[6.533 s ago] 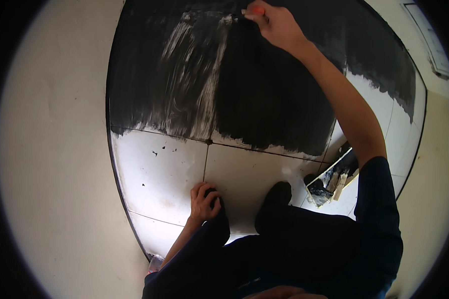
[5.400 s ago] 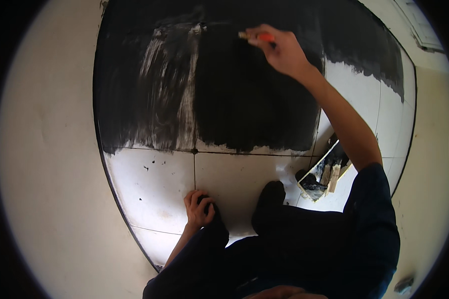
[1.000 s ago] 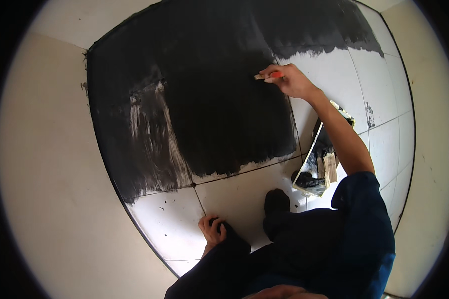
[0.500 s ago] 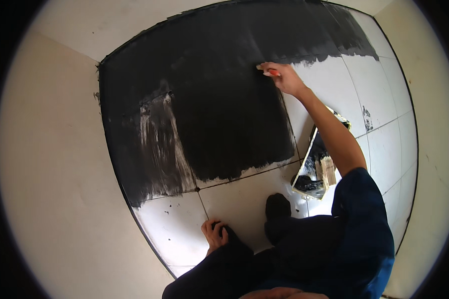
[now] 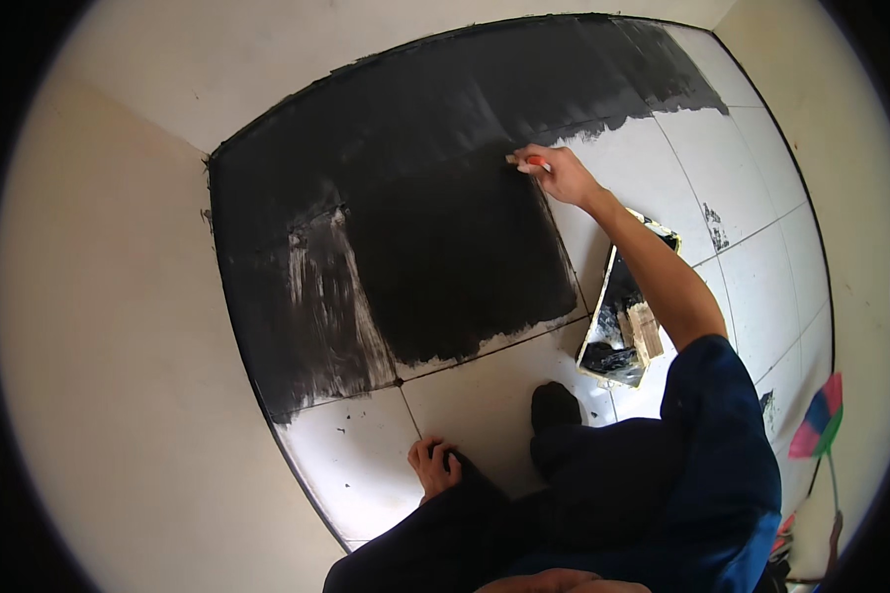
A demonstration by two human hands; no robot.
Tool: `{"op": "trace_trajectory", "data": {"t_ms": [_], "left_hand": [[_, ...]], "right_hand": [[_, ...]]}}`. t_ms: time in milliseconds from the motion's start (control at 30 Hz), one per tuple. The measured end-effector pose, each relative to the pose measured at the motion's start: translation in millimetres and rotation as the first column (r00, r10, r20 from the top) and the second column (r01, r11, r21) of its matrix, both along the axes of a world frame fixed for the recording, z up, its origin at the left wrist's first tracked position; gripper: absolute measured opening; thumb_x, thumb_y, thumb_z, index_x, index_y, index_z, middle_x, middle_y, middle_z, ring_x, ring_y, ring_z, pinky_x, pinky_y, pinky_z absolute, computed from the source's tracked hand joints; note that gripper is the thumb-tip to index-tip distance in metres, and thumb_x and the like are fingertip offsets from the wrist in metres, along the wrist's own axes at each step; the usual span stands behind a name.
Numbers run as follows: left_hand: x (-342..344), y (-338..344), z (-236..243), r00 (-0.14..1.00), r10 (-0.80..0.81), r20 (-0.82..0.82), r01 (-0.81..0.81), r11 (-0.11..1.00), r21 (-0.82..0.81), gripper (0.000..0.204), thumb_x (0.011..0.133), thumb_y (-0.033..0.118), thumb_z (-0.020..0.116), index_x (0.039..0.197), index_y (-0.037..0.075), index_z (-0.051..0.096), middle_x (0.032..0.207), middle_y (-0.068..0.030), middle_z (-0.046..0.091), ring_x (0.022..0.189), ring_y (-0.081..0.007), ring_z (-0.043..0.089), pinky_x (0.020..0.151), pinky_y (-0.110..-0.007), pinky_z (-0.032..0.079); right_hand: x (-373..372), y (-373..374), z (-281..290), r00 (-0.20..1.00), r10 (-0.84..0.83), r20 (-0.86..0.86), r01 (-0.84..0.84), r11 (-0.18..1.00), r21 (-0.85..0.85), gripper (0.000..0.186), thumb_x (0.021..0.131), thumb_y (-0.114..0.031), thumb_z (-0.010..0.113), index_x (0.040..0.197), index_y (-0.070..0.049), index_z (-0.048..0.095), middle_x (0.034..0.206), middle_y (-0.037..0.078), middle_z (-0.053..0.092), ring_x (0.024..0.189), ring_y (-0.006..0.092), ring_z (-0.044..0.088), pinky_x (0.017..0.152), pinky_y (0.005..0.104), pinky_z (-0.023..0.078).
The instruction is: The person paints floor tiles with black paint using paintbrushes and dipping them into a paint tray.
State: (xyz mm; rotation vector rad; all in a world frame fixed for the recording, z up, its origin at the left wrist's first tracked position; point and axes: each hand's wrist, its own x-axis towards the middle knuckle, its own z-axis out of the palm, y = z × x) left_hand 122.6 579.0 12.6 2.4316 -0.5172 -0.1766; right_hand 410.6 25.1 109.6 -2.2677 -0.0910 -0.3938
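the right hand point(image 5: 561, 174) is closed around a small red brush-like tool point(image 5: 535, 161), with its pale end over the black coat point(image 5: 455, 257), close to the coat's right edge. the left hand point(image 5: 433, 467) is loose, with bent fingers resting on the dark trouser leg, on the near side. to the right, a long tray point(image 5: 597, 308) sits on the white tile floor point(image 5: 494, 405), with black stuff and a wood-coloured piece point(image 5: 645, 329) in it. the right arm point(image 5: 663, 272) goes over the tray and hides part of it. a dark foot point(image 5: 555, 405) is just beside the tray's near end. a streaky patch point(image 5: 326, 296) is on the left. at the near right is a pink, blue and green fan-shaped thing point(image 5: 819, 420) on a stick.
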Motion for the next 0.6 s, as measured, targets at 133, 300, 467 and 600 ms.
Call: {"op": "trace_trajectory", "data": {"t_ms": [133,300,467,600], "left_hand": [[-3,-11,3,1.0,-0.001,-0.031,0.0,1.0,-0.026,0.018,0.079,0.011,0.068,0.097,0.009,0.072,0.123,-0.0146,0.058,0.123,-0.0403,0.047,0.106,-0.056,0.039],[-1,-13,13,0.999,0.031,-0.031,-0.032,0.999,-0.026,0.02,0.079,0.009,0.068,0.098,0.008,0.071,0.125,-0.0145,0.057,0.125,-0.0397,0.047,0.108,-0.055,0.037],[10,-27,28,0.995,-0.054,0.083,0.053,0.998,0.02,0.03,0.075,0.001,0.072,0.103,0.01,0.07,0.131,-0.0135,0.054,0.13,-0.0382,0.042,0.108,-0.053,0.037],[44,-56,23,0.948,-0.317,0.0,0.313,0.935,-0.168,0.038,0.081,0.006,0.076,0.118,0.008,0.066,0.128,-0.0141,0.059,0.124,-0.0369,0.053,0.103,-0.047,0.047]], "right_hand": [[26,-8,-40,0.997,-0.063,0.034,0.061,0.996,0.064,0.017,0.099,-0.003,0.063,0.115,-0.002,0.068,0.106,0.019,0.077,0.102,0.0389,0.073,0.088,0.0412,0.058],[-10,26,-41,0.993,-0.015,-0.119,0.021,0.999,0.047,0.013,0.096,-0.003,0.068,0.109,-0.003,0.07,0.097,0.014,0.078,0.096,0.034,0.076,0.088,0.0396,0.059],[-83,25,7,0.96,-0.016,-0.28,0.094,0.958,0.269,0.015,0.102,-0.015,0.071,0.109,-0.002,0.07,0.103,0.007,0.074,0.099,0.0152,0.071,0.087,0.033,0.059],[-136,37,62,0.902,-0.209,-0.378,0.428,0.545,0.721,0.025,0.102,-0.023,0.073,0.118,-0.004,0.067,0.112,0.008,0.071,0.101,0.0179,0.071,0.094,0.0358,0.064]]}}
